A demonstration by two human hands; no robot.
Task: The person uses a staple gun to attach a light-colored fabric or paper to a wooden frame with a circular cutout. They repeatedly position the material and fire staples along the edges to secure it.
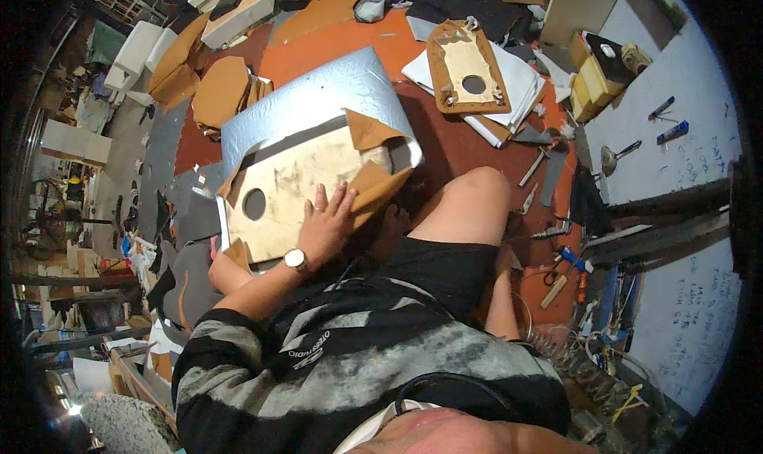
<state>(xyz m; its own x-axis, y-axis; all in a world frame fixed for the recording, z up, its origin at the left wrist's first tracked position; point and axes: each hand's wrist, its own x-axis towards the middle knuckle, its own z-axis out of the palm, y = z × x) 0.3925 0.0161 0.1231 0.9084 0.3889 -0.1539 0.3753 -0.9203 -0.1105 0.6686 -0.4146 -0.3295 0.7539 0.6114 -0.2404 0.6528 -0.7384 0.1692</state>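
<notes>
My left hand point(327, 222), with a watch on its wrist, lies flat with fingers spread on a pale wooden panel point(294, 172) with a round hole. Brown cover material point(373, 132) folds over the panel's corners and right edge, close to my fingertips. Beneath the panel's far side is a silvery foil-faced sheet point(326, 88). My right forearm point(501, 299) runs down beside my bent knee; the fingers of that hand are hidden, so I cannot see what they hold.
A similar brown-edged panel point(469, 76) lies on white sheets point(520, 72) at the far right. A hammer point(534, 168), scissors point(551, 277) and a blue-and-orange tool point(572, 259) lie right of my knee. Brown cut pieces point(221, 92) are stacked far left. A coiled hose point(560, 355) sits lower right.
</notes>
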